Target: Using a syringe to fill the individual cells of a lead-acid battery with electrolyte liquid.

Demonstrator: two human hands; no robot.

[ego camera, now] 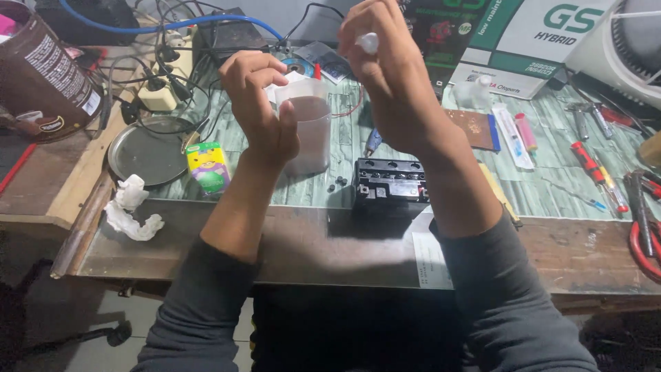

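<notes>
My left hand (258,103) wraps around a clear plastic measuring cup (311,131) that holds a brownish liquid and stands on the green-topped workbench. Above and to the right of the cup, my right hand (385,69) is raised with its fingers pinched on a small white object (368,43). In front of the cup, near the bench's front edge, sits a small black battery (389,182) with a row of open filler holes on top. A few small black caps (337,183) lie just left of it.
A round metal tray (141,155) and a small yellow-green carton (208,167) sit at left, with crumpled white tissue (131,210) nearby. Tangled cables and a power strip (169,83) are behind. Screwdrivers (597,176), pliers (646,227) and tubes (513,134) lie at right. A brown jar (41,72) stands far left.
</notes>
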